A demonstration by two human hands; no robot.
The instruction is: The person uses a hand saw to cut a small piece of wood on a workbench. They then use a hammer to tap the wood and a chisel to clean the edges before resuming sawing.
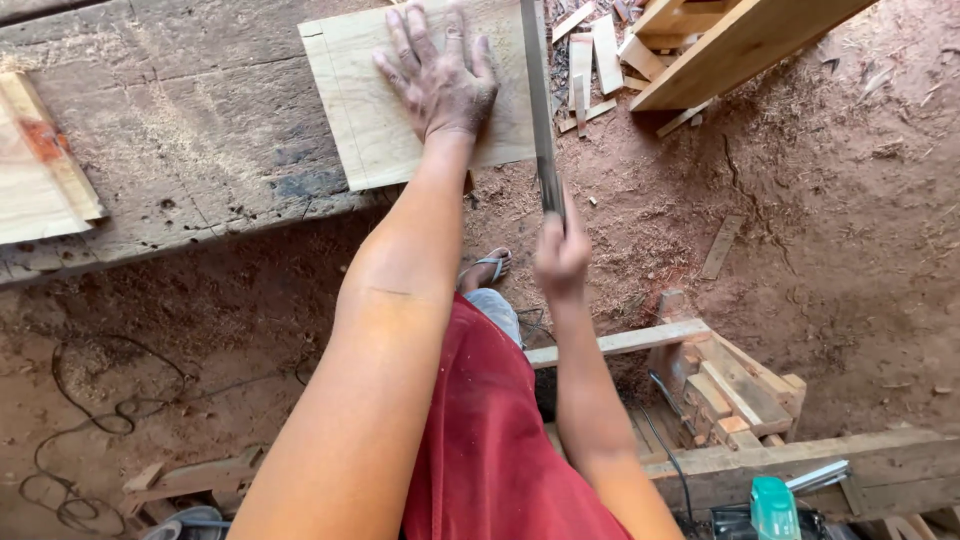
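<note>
- At the far left, a pale wooden plank with an orange-red smear point(35, 175) lay on the worn grey tabletop point(190, 130), well apart from the work, seemingly set aside.
- A thin dark cable point(90, 420) coiled loosely over the reddish dirt floor point(850, 250) below the tabletop's edge.
- The flat pale wooden board with a pencilled border line point(370, 110) sat on the tabletop with its right part hanging past the edge, probably so the blade could pass beside the tabletop without touching it.
- The left hand point(440, 85) pressed flat on that board, fingers point(405, 40) spread open and gripping nothing; the weight appeared to pin the board against sliding.
- The long grey metal hand saw blade point(538, 100) stood nearly upright along the board's right edge, touching or just beside it; which, I could not tell.
- The right hand point(560, 255) was closed round the saw's handle below the tabletop level, the handle itself hidden inside the fist.
- Short pale wood offcuts point(590, 60) lay scattered on the floor beyond the blade, near a slanted timber beam point(730, 45).
- At lower right, a rough wooden crate-like frame point(740, 385) held stacked small wood blocks; a green-topped power tool point(775, 505) rested beside it.
</note>
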